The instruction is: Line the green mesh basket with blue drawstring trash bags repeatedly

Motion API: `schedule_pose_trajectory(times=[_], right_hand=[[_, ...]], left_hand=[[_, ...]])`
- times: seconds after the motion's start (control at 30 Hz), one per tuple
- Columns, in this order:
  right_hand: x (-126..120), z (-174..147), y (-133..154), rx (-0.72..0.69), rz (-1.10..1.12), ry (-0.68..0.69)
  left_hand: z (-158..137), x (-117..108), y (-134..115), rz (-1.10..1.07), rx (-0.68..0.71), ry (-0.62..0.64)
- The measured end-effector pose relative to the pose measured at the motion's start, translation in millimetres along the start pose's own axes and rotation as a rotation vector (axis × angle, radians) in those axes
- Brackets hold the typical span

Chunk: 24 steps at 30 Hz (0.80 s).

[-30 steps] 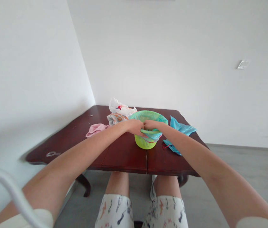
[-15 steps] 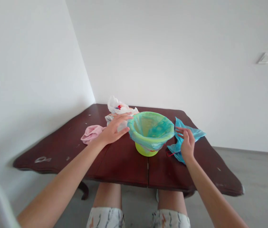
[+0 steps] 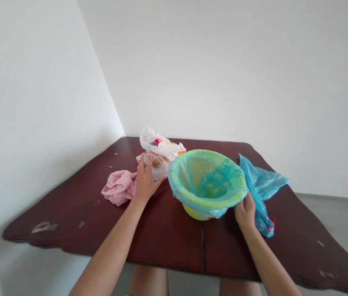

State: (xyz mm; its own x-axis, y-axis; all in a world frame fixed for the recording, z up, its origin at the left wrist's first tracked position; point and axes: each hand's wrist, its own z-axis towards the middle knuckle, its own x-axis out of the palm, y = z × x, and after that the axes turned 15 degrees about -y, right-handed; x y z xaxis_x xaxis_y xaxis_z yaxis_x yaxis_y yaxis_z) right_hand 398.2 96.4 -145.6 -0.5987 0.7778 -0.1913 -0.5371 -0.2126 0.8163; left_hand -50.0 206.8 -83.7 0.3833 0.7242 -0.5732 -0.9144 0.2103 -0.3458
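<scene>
A lime-green wastebasket (image 3: pixel 192 211) stands on the table, lined with a translucent blue bin bag (image 3: pixel 220 179) folded over its rim. My right hand (image 3: pixel 245 213) is at the right side of the rim, thumb outside and bent fingers partly hidden beneath the edge, closed on it. My left hand (image 3: pixel 146 183) is open, fingers spread, beside the wastebasket's left side and against a white printed plastic bag (image 3: pixel 158 166). To its left lies a crumpled pink cloth (image 3: pixel 118 187). Another blue bin bag (image 3: pixel 265 185) with a red tie lies right of the wastebasket.
The dark red wooden table (image 3: pixel 168 242) has a seam down its middle and pale scuffs near its left front edge. Behind the printed bag sits a white plastic bag (image 3: pixel 147 137) with coloured items inside. White walls (image 3: pixel 223 70) stand behind and at left.
My left hand has left the wastebasket's rim and moved down and left to the printed bag. My right hand has moved under the right rim. The loose blue bag has shifted right; the view is closer.
</scene>
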Motion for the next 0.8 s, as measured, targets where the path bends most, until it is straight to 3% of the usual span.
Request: schedule_pose_trajectory(times=[0.3,0.53,0.73,0.8], right_hand=[[8.1,7.1,-28.1,0.031,0.191,-0.085],[9.3,7.4,-37.0,0.033,0.212,-0.075],[9.2,10.0,-37.3,0.076,0.196,-0.075],[10.5,10.3,-37.1,0.088,0.190,-0.061]], left_hand=[[-3.6,20.1,22.9,-0.099,0.053,-0.001],[-0.4,11.9,22.7,0.101,-0.050,0.141],[-4.1,-1.1,11.9,0.127,0.055,0.100],[-5.9,-3.5,9.1,0.100,0.106,0.148]])
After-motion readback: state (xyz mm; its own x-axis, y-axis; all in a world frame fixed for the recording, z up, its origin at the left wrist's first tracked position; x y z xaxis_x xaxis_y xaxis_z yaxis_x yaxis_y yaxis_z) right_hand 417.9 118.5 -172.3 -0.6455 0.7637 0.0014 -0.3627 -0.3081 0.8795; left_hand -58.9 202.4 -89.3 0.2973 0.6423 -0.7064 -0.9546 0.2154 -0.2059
